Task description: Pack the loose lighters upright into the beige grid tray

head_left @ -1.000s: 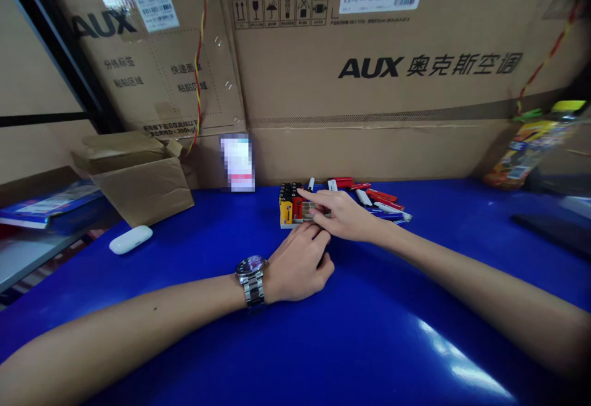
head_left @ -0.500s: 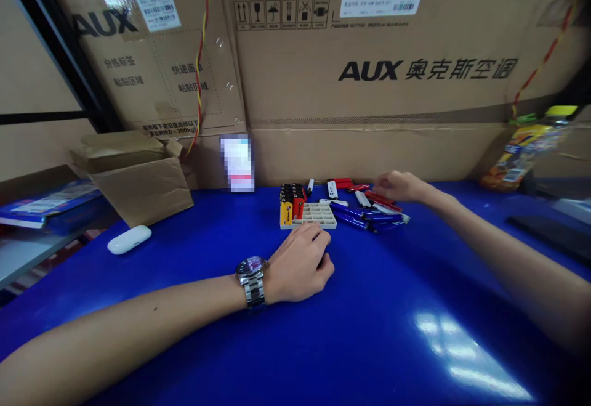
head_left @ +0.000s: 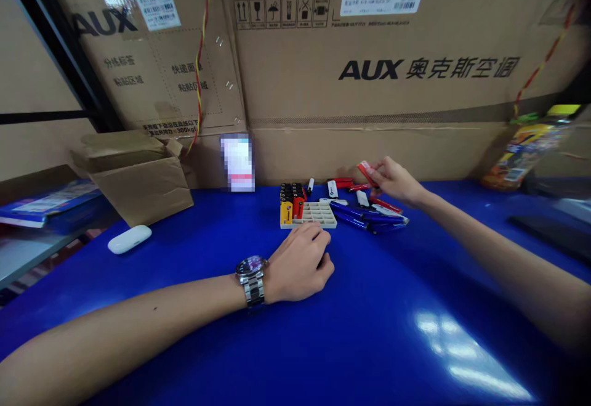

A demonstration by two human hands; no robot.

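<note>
My right hand (head_left: 392,179) pinches a red lighter (head_left: 366,173), lifted above the back of the blue table. Beneath it lies a loose pile of lighters: blue ones (head_left: 353,214), white ones (head_left: 332,189) and red ones (head_left: 386,205). My left hand (head_left: 300,262), with a metal watch (head_left: 252,276) at the wrist, rests on the table just in front of a white gridded tray (head_left: 318,213). Its fingers are loosely bent, the thumb stands apart, and the fingertips are partly hidden. Yellow lighters (head_left: 286,210) and red lighters (head_left: 298,207) stand upright in the tray's left columns.
A blurred phone-like screen (head_left: 237,162) leans against the large cardboard boxes (head_left: 378,104) behind. To the left are an open small carton (head_left: 143,184) and a white oval case (head_left: 130,239). A drink bottle (head_left: 521,153) and a dark flat object (head_left: 549,236) are at the right.
My right hand has risen slightly from the pile, and a red lighter now shows tilted in its fingers. My left hand and the tray have stayed put.
</note>
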